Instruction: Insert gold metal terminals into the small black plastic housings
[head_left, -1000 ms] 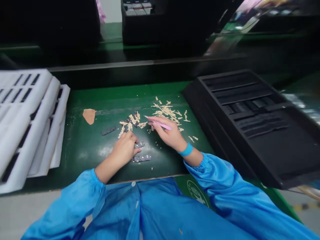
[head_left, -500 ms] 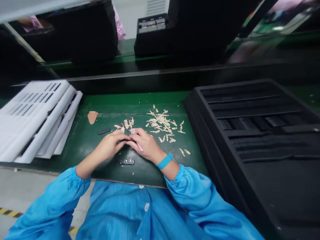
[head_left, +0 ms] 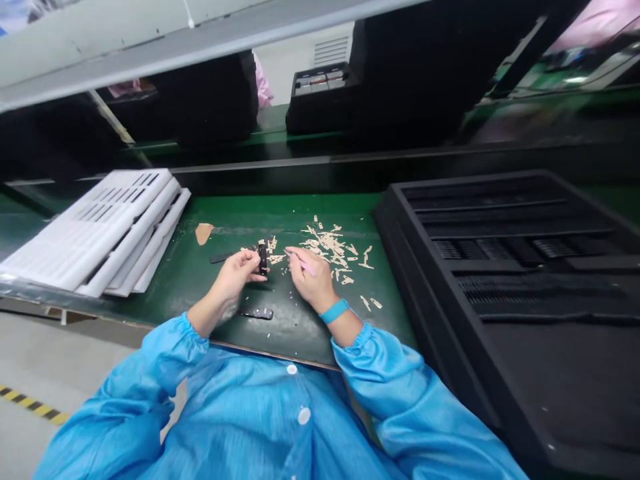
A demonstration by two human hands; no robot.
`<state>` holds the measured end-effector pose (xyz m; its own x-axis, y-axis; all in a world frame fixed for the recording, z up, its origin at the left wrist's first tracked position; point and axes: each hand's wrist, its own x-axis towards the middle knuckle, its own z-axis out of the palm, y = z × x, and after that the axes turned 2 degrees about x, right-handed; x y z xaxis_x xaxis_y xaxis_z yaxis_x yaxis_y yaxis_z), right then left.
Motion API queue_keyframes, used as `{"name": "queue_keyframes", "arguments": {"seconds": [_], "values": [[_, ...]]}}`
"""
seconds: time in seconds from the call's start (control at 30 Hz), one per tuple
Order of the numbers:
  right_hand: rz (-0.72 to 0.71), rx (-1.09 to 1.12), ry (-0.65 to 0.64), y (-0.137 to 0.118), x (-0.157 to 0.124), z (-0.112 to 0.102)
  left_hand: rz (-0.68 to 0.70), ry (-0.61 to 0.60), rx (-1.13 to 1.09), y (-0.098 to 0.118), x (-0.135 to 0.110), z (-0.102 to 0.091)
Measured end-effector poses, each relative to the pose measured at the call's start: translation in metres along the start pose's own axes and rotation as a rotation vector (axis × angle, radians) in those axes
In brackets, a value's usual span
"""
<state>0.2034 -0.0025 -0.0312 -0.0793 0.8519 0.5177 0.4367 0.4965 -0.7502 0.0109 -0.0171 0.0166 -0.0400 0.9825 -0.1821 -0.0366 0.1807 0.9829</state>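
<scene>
My left hand (head_left: 239, 272) pinches a narrow black plastic part (head_left: 263, 259), held up on end over the table. In my right hand (head_left: 311, 279) is a slim pink tool (head_left: 307, 266), its thin tip pointing left at the black part but apart from it. Another black part (head_left: 257, 313) lies flat nearer the table edge, and one more dark strip (head_left: 221, 257) lies left of my left hand. Behind the held part sits a small cluster of cream-coloured pieces (head_left: 273, 250). A larger heap of cream pieces (head_left: 330, 245) spreads beyond my right hand.
White slotted trays (head_left: 107, 223) are stacked at the left. A large black tray (head_left: 520, 267) with slots stands at the right. A brown scrap (head_left: 204, 233) lies on the green table (head_left: 240, 208). A shelf (head_left: 165, 67) crosses overhead; a pink sleeve (head_left: 263, 83) shows behind.
My hands have drawn apart; the black part now stands upright in my left hand, and the pink tool has moved off to the right. The view has tilted up slightly.
</scene>
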Motion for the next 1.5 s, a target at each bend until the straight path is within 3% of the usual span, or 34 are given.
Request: {"name": "queue_keyframes", "arguments": {"seconds": [0.13, 0.27, 0.43, 0.53, 0.73, 0.87, 1.5], "values": [[0.027, 0.063, 0.046, -0.008, 0.005, 0.006, -0.069, -0.036, -0.071, -0.010, -0.001, -0.003], [0.074, 0.081, 0.069, -0.016, 0.017, 0.009, -0.170, -0.194, -0.088, -0.009, 0.006, 0.002], [0.095, 0.058, 0.173, -0.022, 0.025, -0.004, -0.302, -0.313, -0.066, -0.010, 0.035, -0.001], [0.140, 0.155, 0.102, -0.029, 0.019, -0.003, -0.329, -0.357, -0.081, -0.014, 0.054, -0.006], [-0.056, 0.013, 0.020, -0.038, 0.010, 0.014, -0.297, -0.435, -0.123, -0.019, 0.064, -0.012], [-0.100, -0.083, 0.016, -0.034, 0.010, 0.017, -0.314, -0.508, -0.114, -0.018, 0.063, -0.014], [-0.142, -0.112, -0.022, -0.023, 0.007, 0.019, -0.322, -0.535, -0.071, -0.022, 0.063, -0.016]]}}
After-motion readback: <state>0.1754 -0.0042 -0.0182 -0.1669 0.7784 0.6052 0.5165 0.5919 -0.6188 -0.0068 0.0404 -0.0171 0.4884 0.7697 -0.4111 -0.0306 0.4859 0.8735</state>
